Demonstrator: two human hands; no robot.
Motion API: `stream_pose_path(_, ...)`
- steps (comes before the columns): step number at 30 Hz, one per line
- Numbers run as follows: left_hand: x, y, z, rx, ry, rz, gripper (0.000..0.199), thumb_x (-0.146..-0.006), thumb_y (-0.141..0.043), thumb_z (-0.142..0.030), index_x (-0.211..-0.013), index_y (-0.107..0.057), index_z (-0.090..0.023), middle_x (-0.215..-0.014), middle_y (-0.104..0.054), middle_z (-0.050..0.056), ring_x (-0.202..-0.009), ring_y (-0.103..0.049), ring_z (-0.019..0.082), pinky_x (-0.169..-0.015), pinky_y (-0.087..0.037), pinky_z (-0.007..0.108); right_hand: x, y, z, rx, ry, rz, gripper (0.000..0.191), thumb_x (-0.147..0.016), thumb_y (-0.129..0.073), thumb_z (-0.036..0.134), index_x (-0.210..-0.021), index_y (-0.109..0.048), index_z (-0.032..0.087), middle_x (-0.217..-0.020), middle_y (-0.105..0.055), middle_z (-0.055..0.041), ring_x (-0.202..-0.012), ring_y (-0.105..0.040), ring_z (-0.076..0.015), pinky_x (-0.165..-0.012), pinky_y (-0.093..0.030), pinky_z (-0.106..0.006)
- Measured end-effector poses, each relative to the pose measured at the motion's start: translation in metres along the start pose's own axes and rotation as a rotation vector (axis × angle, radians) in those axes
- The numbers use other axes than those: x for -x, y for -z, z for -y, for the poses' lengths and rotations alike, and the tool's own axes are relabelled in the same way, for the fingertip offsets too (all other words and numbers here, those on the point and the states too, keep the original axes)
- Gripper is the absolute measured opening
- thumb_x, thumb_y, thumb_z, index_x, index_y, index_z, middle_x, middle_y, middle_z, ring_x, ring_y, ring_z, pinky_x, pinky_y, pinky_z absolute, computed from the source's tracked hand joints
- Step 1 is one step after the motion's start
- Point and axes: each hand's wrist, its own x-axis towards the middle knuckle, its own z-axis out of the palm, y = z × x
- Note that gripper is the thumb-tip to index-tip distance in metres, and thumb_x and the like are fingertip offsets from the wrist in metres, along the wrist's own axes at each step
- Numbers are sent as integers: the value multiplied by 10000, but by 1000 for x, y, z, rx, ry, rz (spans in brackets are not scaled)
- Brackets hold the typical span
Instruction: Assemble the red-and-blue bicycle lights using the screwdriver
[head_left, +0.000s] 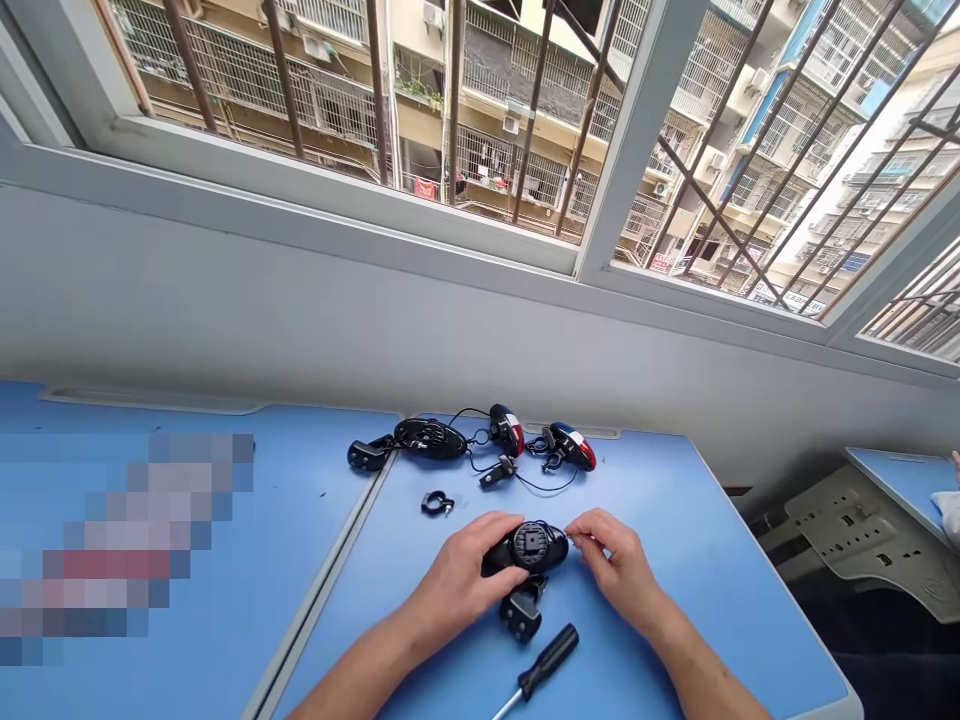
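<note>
My left hand (454, 582) grips a black oval plastic housing (529, 547), which has a round mount with a square centre facing up. At its right end, my right hand (616, 568) pinches a small thin metal piece (574, 540) between finger and thumb. Just below the housing lies a black plastic bracket (520, 614). A black-handled screwdriver (550, 660) lies nearer me. Farther back are a similar black oval housing (430, 438), red, white and blue lamp units (571, 446) joined by thin black wires (545, 483), and a black ring clamp (437, 503).
The parts lie on a blue desk (660, 590) butted against another blue desk (300, 440), which bears a pixelated patch (127, 530). A grey wall and barred window (480, 110) stand behind. Another blue desk (892, 480) sits lower right.
</note>
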Motion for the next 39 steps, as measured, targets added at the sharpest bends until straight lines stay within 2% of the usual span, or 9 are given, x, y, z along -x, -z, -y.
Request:
stream_pose_path(3, 0, 0, 0, -3, 12, 0, 394, -712, -589, -202, -1099, -650, -233, -1122, -679, 44, -1017, -615, 251, -915, -490, 361, 0, -2, -1, 52, 68, -29, 201, -902, -462, 189, -870, -660, 207, -768, -659, -47, -687, -595, -157, -618, -492, -270)
stream_pose_path(8, 1, 1, -2, -13, 10, -2, 384, -720, -594, -192, -1097, -652, -233, -1121, -680, 39, -1016, -619, 243, -914, -493, 348, 2, -5, -5, 77, 51, -52, 148, -893, -489, 195, -846, -629, 203, -739, -644, -34, -644, -576, -142, -570, -473, -245)
stream_pose_path(17, 1, 1, -2, -30, 0, 0, 378, -726, -581, -188, -1094, -649, -238, -1126, -681, 30, -1015, -623, 239, -908, -496, 336, -1, -4, 0, 93, 125, -32, 209, -915, -461, 194, -783, -623, 205, -710, -617, -35, -657, -571, -152, -594, -472, -263)
stream_pose_path(32, 0, 2, -1, -19, -11, 18, 398, -739, -578, -202, -1129, -643, -251, -1121, -680, 29, -1009, -621, 239, -895, -497, 330, 3, -7, -4, 213, 244, -21, 249, -933, -411, 136, -969, -644, 218, -820, -644, -69, -730, -571, -173, -630, -491, -287)
stream_pose_path(39, 1, 1, 0, -17, -23, 10, 375, -737, -570, -192, -1102, -643, -234, -1094, -680, 35, -995, -620, 234, -890, -493, 320, 3, -5, -1, 230, 287, -17, 251, -926, -422, 118, -981, -645, 219, -822, -647, -66, -726, -575, -168, -620, -501, -280)
